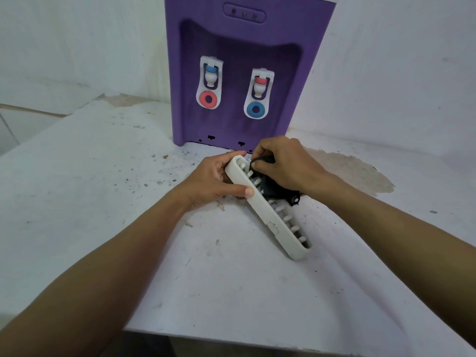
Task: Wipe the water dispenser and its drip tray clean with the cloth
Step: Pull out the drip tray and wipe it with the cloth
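— What are your hands doing?
— My left hand [216, 177] grips the far end of the long white plastic drip tray [268, 208]. My right hand [283, 163] is pinched on a black cloth [273, 189], pressing it among the tray's pegs.
— And the dispenser?
— The purple plastic water dispenser [239, 70] stands just beyond my hands, on the stained white table [103, 176].

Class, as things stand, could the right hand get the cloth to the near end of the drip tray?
Probably yes: the right hand holds the cloth inside the drip tray, and nothing covers its near end.
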